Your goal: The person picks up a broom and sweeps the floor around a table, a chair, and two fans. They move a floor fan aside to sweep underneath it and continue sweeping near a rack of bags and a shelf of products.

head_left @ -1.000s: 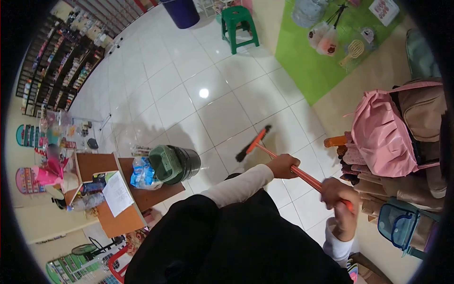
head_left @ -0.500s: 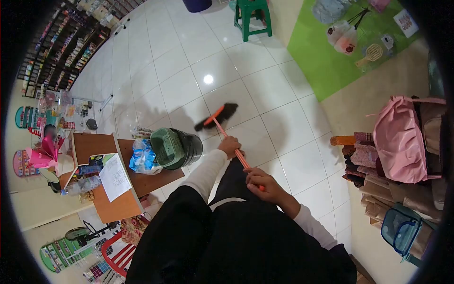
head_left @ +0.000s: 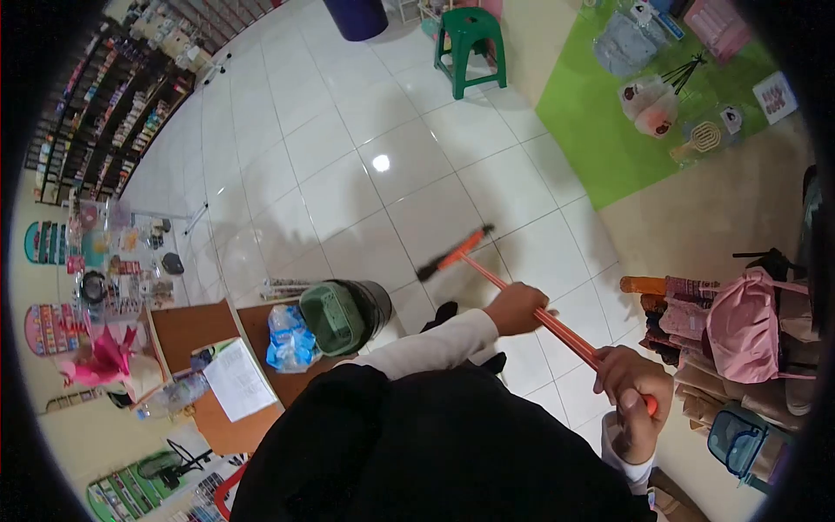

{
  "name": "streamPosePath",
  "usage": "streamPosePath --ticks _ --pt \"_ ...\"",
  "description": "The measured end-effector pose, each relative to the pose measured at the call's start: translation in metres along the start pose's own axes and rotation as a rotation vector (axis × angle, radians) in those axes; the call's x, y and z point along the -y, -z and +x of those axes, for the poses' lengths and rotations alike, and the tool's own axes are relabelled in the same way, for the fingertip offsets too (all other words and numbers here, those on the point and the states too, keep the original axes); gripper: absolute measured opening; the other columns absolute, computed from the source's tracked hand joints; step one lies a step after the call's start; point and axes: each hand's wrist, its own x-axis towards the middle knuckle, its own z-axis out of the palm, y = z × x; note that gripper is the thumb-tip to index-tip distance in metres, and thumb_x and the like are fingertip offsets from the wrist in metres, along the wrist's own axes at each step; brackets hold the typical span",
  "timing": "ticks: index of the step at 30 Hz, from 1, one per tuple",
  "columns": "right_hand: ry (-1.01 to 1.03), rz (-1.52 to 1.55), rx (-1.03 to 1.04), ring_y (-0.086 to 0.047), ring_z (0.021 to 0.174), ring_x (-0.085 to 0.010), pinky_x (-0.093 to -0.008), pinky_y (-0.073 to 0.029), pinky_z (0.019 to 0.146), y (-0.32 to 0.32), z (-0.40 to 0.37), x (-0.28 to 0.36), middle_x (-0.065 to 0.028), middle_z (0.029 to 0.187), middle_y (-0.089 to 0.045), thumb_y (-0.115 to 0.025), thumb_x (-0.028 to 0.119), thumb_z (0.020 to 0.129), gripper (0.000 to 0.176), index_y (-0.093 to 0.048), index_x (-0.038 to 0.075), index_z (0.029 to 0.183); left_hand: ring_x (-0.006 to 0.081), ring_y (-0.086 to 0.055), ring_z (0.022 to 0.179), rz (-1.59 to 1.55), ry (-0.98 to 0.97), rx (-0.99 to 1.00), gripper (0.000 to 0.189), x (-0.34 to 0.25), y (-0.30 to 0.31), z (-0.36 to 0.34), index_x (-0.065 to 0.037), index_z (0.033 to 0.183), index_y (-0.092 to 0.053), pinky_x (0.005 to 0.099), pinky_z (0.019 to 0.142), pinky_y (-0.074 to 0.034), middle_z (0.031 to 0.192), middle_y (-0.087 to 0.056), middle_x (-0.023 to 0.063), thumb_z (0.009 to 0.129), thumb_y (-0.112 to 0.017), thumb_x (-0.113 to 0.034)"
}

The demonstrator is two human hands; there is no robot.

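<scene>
An orange-handled broom slants across the middle of the view, its black-bristled head down at the white tiled floor. Partway along the handle, my left hand is closed round it. My right hand grips the handle near its upper end, where the orange tip sticks out beside the thumb. My shoes show dark on the floor, partly hidden by my left forearm and black clothing.
To the left, a green basket sits on a dark bin beside a wooden desk. A green stool and a purple bin stand ahead. A pink bag and hanging goods line the right wall.
Both hands have moved to the right with the broom. Its head has swung right and nearer to me, and the handle now slants more sideways.
</scene>
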Motion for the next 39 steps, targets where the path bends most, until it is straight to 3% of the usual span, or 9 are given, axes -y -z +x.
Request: streamPosePath --ticks 4,7,9,14,23,30,33,36,39 --pt "-0.127 -0.130 -0.033 -0.052 0.063 -0.0223 -0.0326 -0.042 0.065 -0.028 0.039 -0.030 -0.0105 0.067 -0.054 -0.054 -0.002 0.070 0.005 -0.051 -0.003 0.066 0.0324 -0.057 0.064 -0.103 -0.063 0.176 0.028 0.057 -0.018 0.009 -0.007 0.059 -0.053 0.0417 0.065 -0.042 0.062 -0.057 0.0122 0.075 -0.060 -0.028" --pt "-0.102 -0.183 0.060 -0.050 0.063 -0.0245 -0.0353 -0.043 0.083 -0.054 0.063 -0.091 -0.0100 0.065 -0.049 -0.057 0.000 0.072 0.008 -0.050 -0.001 0.068 0.0301 -0.058 0.066 -0.075 -0.049 0.233 0.021 0.112 -0.008 0.012 -0.008 0.062 -0.055 0.0400 0.072 -0.039 0.063 -0.059 0.0091 0.072 -0.060 -0.026" --pt "-0.051 -0.116 0.161 -0.052 0.067 -0.0237 -0.0356 -0.043 0.075 -0.060 0.078 -0.105 -0.0094 0.067 -0.054 -0.056 0.003 0.072 0.006 -0.054 -0.001 0.068 0.0295 -0.057 0.065 -0.116 0.002 0.207 0.027 0.161 -0.011 0.006 -0.008 0.062 -0.055 0.0399 0.073 -0.038 0.063 -0.058 0.0083 0.075 -0.062 -0.031" --pt "0.076 -0.018 0.233 -0.050 0.068 -0.0267 -0.0352 -0.042 0.072 -0.085 0.102 -0.145 -0.0119 0.072 -0.051 -0.058 0.005 0.073 0.011 -0.050 -0.001 0.068 0.0258 -0.057 0.069 0.160 -0.037 0.081 0.035 0.203 0.052 -0.005 -0.008 0.063 -0.054 0.0385 0.077 -0.035 0.063 -0.058 0.0051 0.077 -0.064 -0.037" --pt "0.064 0.028 0.104 -0.056 0.091 -0.0287 -0.0355 -0.043 0.081 -0.112 0.114 -0.201 -0.0147 0.085 -0.056 -0.056 0.005 0.078 0.010 -0.054 -0.004 0.074 0.0238 -0.058 0.077 0.426 0.163 0.242 0.031 0.256 0.109 0.001 -0.010 0.066 -0.056 0.0406 0.081 -0.035 0.070 -0.059 0.0030 0.077 -0.064 -0.038" --pt "0.023 -0.078 -0.010 -0.057 0.086 -0.0294 -0.0379 -0.044 0.080 -0.036 0.086 -0.140 -0.0152 0.085 -0.060 -0.056 -0.001 0.076 0.005 -0.056 -0.006 0.076 0.0231 -0.059 0.071 0.483 0.067 0.137 0.041 0.166 0.092 0.042 -0.010 0.057 -0.055 0.0424 0.087 -0.035 0.062 -0.058 0.0029 0.078 -0.061 -0.045" --pt "0.057 0.102 -0.154 -0.055 0.067 -0.0277 -0.0432 -0.045 0.080 -0.006 0.074 -0.059 -0.0148 0.064 -0.056 -0.051 0.000 0.070 0.008 -0.053 -0.006 0.065 0.0311 -0.053 0.054 0.245 -0.109 0.067 0.049 0.091 0.075 0.060 -0.007 0.050 -0.051 0.0433 0.077 -0.040 0.052 -0.053 0.0105 0.080 -0.059 -0.044" --pt "0.082 0.193 -0.206 -0.054 0.066 -0.0261 -0.0389 -0.045 0.077 0.013 0.064 -0.018 -0.0141 0.064 -0.055 -0.051 0.002 0.069 0.010 -0.051 -0.006 0.063 0.0339 -0.048 0.051 0.076 -0.161 0.220 0.047 0.035 0.063 0.071 -0.007 0.047 -0.051 0.0408 0.066 -0.039 0.051 -0.052 0.0118 0.080 -0.061 -0.039" --pt "-0.079 0.008 -0.147 -0.054 0.067 -0.0260 -0.0352 -0.045 0.077 0.012 0.071 -0.033 -0.0129 0.064 -0.055 -0.053 -0.001 0.070 0.008 -0.052 -0.006 0.064 0.0319 -0.054 0.054 0.113 -0.168 0.399 0.043 0.058 0.028 0.073 -0.010 0.050 -0.055 0.0425 0.080 -0.039 0.051 -0.054 0.0103 0.082 -0.056 -0.039"
